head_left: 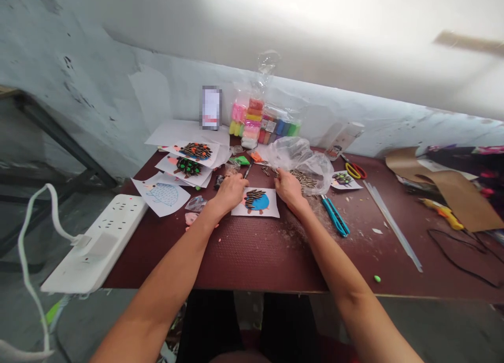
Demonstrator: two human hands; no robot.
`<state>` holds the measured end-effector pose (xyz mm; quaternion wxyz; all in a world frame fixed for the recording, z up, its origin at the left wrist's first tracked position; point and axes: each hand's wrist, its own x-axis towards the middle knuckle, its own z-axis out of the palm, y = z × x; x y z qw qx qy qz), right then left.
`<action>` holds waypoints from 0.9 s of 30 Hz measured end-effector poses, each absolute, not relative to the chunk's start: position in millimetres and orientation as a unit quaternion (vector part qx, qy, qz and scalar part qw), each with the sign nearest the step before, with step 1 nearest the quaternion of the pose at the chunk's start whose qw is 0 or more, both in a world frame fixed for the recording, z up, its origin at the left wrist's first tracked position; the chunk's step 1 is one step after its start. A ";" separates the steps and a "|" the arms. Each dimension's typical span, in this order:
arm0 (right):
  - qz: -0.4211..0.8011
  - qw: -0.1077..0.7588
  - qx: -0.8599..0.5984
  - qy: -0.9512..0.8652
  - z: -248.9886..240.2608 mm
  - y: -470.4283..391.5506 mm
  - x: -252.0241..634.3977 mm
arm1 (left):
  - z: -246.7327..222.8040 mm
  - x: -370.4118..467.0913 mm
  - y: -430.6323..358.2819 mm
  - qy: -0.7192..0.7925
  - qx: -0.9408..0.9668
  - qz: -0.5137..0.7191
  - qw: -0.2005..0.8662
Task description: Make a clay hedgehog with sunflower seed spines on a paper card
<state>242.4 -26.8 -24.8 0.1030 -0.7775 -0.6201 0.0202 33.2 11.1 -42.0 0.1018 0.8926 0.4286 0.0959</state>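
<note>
A small white card (273, 210) lies flat on the table, bearing a hedgehog of blue clay (258, 202) with rows of dark striped seeds on its upper left part. My left hand (231, 190) rests at the card's upper left edge, its fingers curled; whether they grip the card is hidden. Just off the upper right corner is my right hand (289, 187), fingers drawn together beside loose sunflower seeds. Anything between its fingertips is too small to make out. A clear plastic bag (323, 168) holds a heap of sunflower seeds (304, 179) right of that hand.
Finished-looking hedgehog cards (189, 166) and a drawn hedgehog sheet (163, 196) lie left. Packs of coloured clay (255, 122) and a phone (211, 108) stand behind. Rightward are a blue cutter (335, 216), scissors (355, 169), glue sticks (394, 226) and a glue gun (443, 213). A power strip (118, 210) sits left.
</note>
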 end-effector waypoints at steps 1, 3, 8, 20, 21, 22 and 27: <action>0.025 0.104 -0.778 -0.619 -25.1 -24.5 242.5 | -42.8 33.4 11.2 0.432 0.891 0.100 0.104; 0.036 0.105 -0.782 -0.614 -25.0 -21.1 242.3 | -44.2 33.5 11.3 0.438 0.886 0.105 0.108; 0.049 0.094 -0.786 -0.610 -20.3 -15.2 243.4 | -45.2 32.4 11.5 0.441 0.884 0.100 0.117; 0.051 0.103 -0.779 -0.617 -13.8 -3.9 253.8 | -45.7 31.9 9.3 0.439 0.883 0.105 0.128; 0.058 0.100 -0.779 -0.616 -14.0 -3.7 253.7 | -45.8 31.8 9.2 0.440 0.883 0.106 0.129; 0.065 0.098 -0.779 -0.616 -14.4 -3.5 253.7 | -45.9 31.8 9.1 0.440 0.882 0.107 0.130; 0.082 0.089 -0.786 -0.607 -16.1 -1.1 256.7 | -45.1 31.7 8.6 0.442 0.881 0.105 0.133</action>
